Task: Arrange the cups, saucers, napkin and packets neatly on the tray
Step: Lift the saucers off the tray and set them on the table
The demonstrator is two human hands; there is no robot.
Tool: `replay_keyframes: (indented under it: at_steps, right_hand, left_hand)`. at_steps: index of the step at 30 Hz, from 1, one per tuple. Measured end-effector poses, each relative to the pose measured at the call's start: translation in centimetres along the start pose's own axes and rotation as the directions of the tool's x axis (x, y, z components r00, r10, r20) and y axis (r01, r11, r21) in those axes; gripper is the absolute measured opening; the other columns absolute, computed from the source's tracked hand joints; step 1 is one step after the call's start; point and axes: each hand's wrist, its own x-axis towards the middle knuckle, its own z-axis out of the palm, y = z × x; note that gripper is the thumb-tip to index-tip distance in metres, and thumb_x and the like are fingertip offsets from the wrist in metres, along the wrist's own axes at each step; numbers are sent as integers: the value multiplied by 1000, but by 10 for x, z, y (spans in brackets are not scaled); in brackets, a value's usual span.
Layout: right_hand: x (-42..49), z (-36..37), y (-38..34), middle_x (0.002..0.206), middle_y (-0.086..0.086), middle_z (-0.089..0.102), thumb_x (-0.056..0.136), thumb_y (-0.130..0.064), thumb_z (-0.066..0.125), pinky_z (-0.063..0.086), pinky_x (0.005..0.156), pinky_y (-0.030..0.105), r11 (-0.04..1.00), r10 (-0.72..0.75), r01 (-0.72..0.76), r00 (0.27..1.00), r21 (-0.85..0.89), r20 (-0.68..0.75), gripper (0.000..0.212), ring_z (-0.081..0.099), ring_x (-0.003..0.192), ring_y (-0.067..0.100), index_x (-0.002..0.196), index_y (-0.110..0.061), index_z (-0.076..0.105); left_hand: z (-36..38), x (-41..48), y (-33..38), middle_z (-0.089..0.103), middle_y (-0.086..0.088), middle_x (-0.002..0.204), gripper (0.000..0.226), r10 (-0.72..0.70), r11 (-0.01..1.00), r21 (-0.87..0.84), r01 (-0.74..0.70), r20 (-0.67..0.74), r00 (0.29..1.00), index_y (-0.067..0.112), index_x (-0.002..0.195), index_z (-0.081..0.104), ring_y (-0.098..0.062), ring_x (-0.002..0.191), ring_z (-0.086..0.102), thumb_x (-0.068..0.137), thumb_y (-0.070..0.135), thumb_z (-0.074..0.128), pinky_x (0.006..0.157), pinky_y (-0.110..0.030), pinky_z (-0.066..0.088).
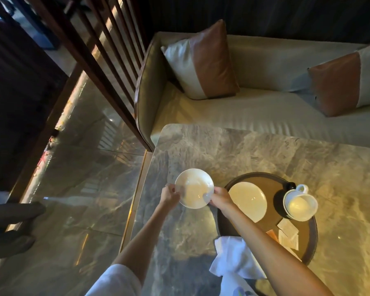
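Observation:
A white saucer (194,188) is held above the marble table, left of the round dark tray (311,236). My left hand (170,194) grips its left rim and my right hand (219,197) grips its right rim. On the tray lies a second white saucer (248,201). Two stacked white cups (300,205) stand at the tray's far right. Several pale packets (288,233) lie at the tray's near right, one orange. A white napkin (233,256) hangs over the tray's near left edge, partly hidden by my right forearm.
The marble table (265,150) has its left edge beside a glossy floor (83,178). Behind it stands a beige sofa with two brown-and-cream cushions (203,60). A dark wooden slatted screen (107,50) rises at the left.

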Motion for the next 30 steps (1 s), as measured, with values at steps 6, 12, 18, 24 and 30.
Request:
replay_keyframes:
  at_steps: [6,12,18,24,30]
  right_hand:
    - [1,3,4,111,8,71,84,-12,67,48,70,26,999,1,-2,1000,-43,-18,31,62,95,18,115,-10,70]
    - [1,1,5,108,7,68,87,-15,64,47,79,30,998,2,-2,1000,-62,3,31,61,98,22,117,-8,67]
    - [-19,-40,22,123,19,66,96,-6,50,48,102,46,992,-127,118,963,-55,-236,36,61,115,35,130,-3,59]
    - [-35,-108,69,138,21,54,91,-2,54,45,95,41,992,-26,-21,924,-121,-382,52,51,127,39,142,-3,42]
    - [-36,-137,86,160,14,27,96,1,46,30,116,44,983,115,-82,972,162,-206,67,27,146,33,156,-7,16]
  left_hand:
    - [5,17,-17,49,-11,81,16,22,997,76,-20,-16,1000,3,76,65,-18,79,49,86,-4,55,66,-28,35]
    - [8,15,-11,54,-19,96,24,-59,993,106,60,-16,998,0,90,61,-27,96,54,74,9,45,80,-32,42]
    - [53,-12,17,55,-19,123,35,83,954,297,-29,-171,982,1,119,55,-36,114,51,88,-1,39,93,-42,42]
    - [132,-43,44,69,-18,101,23,129,962,231,-146,89,988,0,98,63,-34,93,63,89,2,42,73,-36,47]
    - [159,-46,53,64,-17,125,35,-8,990,139,-15,167,986,3,125,57,-31,114,60,92,8,44,81,-29,45]
